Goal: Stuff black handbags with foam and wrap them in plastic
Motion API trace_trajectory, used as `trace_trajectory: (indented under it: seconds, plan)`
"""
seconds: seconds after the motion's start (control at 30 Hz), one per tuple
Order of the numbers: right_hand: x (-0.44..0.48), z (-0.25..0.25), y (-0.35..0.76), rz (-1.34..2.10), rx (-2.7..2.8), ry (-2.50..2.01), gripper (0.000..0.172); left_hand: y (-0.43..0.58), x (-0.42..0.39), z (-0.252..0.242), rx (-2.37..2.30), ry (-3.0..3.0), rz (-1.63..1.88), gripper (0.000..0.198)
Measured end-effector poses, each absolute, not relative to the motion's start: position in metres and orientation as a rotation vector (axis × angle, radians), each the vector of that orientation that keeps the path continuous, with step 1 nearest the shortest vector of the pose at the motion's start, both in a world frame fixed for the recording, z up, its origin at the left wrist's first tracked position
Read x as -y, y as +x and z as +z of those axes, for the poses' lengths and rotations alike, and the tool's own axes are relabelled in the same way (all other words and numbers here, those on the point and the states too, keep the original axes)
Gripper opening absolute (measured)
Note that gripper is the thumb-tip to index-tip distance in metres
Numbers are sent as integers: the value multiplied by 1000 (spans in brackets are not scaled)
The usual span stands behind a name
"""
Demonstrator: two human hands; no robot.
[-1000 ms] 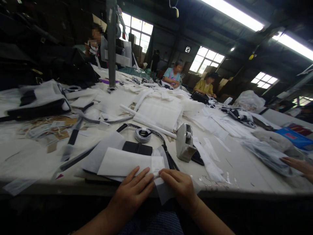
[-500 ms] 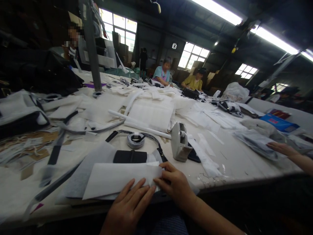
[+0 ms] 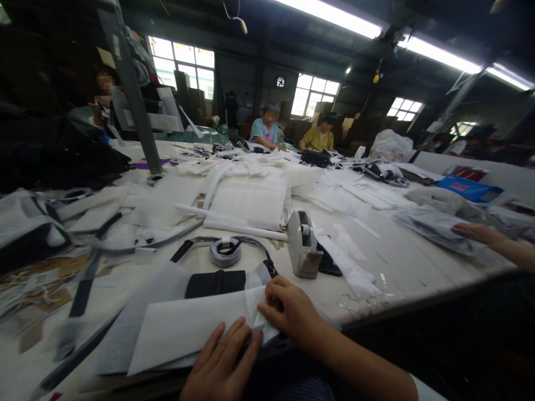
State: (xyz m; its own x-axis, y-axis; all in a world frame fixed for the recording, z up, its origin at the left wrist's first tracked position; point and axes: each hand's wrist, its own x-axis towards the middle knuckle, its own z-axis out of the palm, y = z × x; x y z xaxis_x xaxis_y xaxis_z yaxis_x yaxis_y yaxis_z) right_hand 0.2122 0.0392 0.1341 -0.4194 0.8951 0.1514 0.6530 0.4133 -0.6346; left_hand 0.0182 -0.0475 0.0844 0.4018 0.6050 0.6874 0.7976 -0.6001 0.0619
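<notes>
A folded white foam sheet lies over grey-white wrapping at the near table edge. My left hand rests on the sheet's lower right part, fingers stretched out. At the sheet's right end my right hand is closed, its curled fingers and thumb pinching the material. Just behind the sheet shows a black bag part, with the rest of it covered. A black strap with a buckle arches behind that, around a wrapped strap coil.
A grey tape dispenser stands behind my right hand. Another person's hand touches a plastic-wrapped item at the right. White foam sheets and a metal post are farther back. Co-workers sit across the table.
The view has shifted, so the scene sits further left. My right hand's fingers have curled at the sheet's right end, which now looks more creased. My left hand stays on the sheet.
</notes>
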Motion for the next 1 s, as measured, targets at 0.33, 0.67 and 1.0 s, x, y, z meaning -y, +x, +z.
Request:
trace_trajectory:
  seconds: [0.33,0.67,1.0]
  plan:
    - [-61,136,204,673,2122,-1367,22,17,40,81,1108,-2353,-661,37]
    - [-70,168,264,443,1850,-1390,12,19,42,79,1125,-2361,-652,46]
    - [-130,172,328,786,1578,-1740,41,16,37,66,1077,-2328,-729,42]
